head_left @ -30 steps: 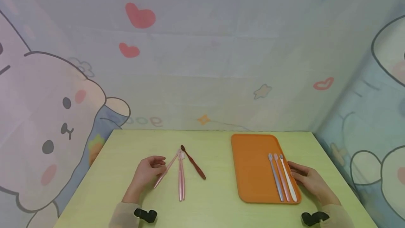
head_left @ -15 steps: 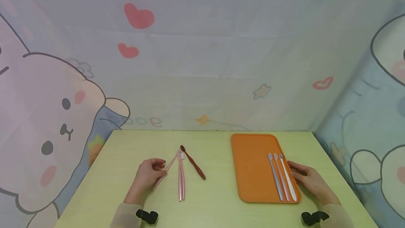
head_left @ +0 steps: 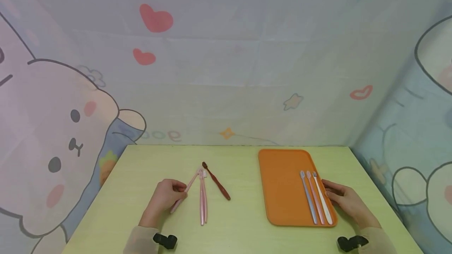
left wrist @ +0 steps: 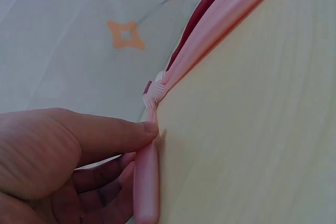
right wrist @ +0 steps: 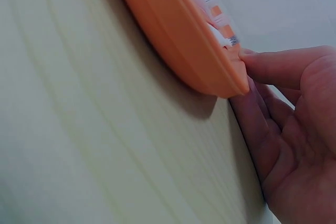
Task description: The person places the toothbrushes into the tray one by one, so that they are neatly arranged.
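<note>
My left hand (head_left: 166, 196) pinches a pink toothbrush (left wrist: 147, 182) between thumb and fingers, partway along its handle. Its head end points toward two more pink toothbrushes (head_left: 202, 205) lying side by side, and the heads crowd together. A dark red-brown toothbrush (head_left: 218, 183) slants away to their right. At the right, my right hand (head_left: 347, 202) holds the right edge of an orange tray (head_left: 280, 187), thumb at the rim and fingers under it. Along the tray's right side lie a blue toothbrush (head_left: 308, 199), a pink toothbrush (head_left: 318, 200) and a white toothbrush (head_left: 323, 203).
Everything stands on a pale yellow-green table (head_left: 240, 214) with a wood-like grain. Behind it hangs a printed cloth backdrop (head_left: 226, 58), which also runs along both sides. The tray's left part is bare orange.
My left hand has shifted slightly right and toward the near edge, its thumb and fingers closing on the left pink toothbrush. The right hand and tray stay in place.
</note>
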Action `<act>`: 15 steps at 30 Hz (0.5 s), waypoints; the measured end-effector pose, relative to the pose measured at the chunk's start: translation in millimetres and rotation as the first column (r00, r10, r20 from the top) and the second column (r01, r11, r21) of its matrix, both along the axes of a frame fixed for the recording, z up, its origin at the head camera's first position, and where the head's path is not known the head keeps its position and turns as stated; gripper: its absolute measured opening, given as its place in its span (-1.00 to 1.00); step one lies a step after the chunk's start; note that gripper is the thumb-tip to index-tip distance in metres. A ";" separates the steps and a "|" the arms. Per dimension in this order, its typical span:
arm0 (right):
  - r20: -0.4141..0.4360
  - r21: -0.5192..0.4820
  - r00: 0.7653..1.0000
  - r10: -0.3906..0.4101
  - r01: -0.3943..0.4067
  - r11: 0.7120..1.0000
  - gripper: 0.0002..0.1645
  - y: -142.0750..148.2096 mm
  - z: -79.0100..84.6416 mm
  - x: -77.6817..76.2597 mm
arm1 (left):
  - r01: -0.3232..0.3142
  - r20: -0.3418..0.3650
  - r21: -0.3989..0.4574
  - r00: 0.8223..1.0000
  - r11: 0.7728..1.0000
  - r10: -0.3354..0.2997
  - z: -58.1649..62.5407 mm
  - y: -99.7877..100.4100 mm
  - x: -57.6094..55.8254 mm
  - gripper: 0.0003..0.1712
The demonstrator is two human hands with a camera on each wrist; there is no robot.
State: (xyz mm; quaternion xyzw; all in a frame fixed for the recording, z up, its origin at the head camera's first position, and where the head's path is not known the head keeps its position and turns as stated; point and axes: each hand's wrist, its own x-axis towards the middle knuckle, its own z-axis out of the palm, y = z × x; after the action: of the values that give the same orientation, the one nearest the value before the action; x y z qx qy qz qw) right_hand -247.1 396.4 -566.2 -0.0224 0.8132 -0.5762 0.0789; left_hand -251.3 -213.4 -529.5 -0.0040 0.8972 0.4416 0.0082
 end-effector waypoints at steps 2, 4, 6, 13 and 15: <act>-0.003 0.004 1.000 0.002 -0.002 1.000 -0.24 0.2 -0.3 0.1 | 0.001 0.007 -0.008 1.000 1.000 -0.001 -0.3 -0.1 0.2 -0.80; -0.004 0.000 1.000 -0.002 0.002 1.000 -0.24 0.4 -0.7 0.2 | -0.003 0.011 -0.016 1.000 1.000 0.003 -0.1 -0.2 0.1 -0.80; -0.005 -0.005 1.000 -0.001 0.001 1.000 -0.24 0.6 -0.9 0.3 | -0.010 0.016 -0.020 1.000 1.000 0.010 0.5 -0.2 0.0 -0.80; 0.000 -0.005 1.000 -0.005 0.005 1.000 -0.24 0.3 -1.1 0.4 | -0.032 0.016 -0.038 0.999 0.999 0.033 5.0 0.1 1.4 -0.78; 0.000 0.002 1.000 -0.005 0.005 1.000 -0.24 -0.2 -0.8 0.4 | -0.037 0.010 -0.044 0.999 0.998 0.037 5.7 0.4 1.8 -0.77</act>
State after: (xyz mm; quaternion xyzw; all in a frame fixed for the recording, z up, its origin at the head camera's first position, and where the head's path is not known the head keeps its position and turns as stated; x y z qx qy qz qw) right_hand -246.7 396.2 -566.9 -0.0202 0.8138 -0.5757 0.0774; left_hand -249.6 -212.9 -523.8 -0.0232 0.9064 0.4217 0.0048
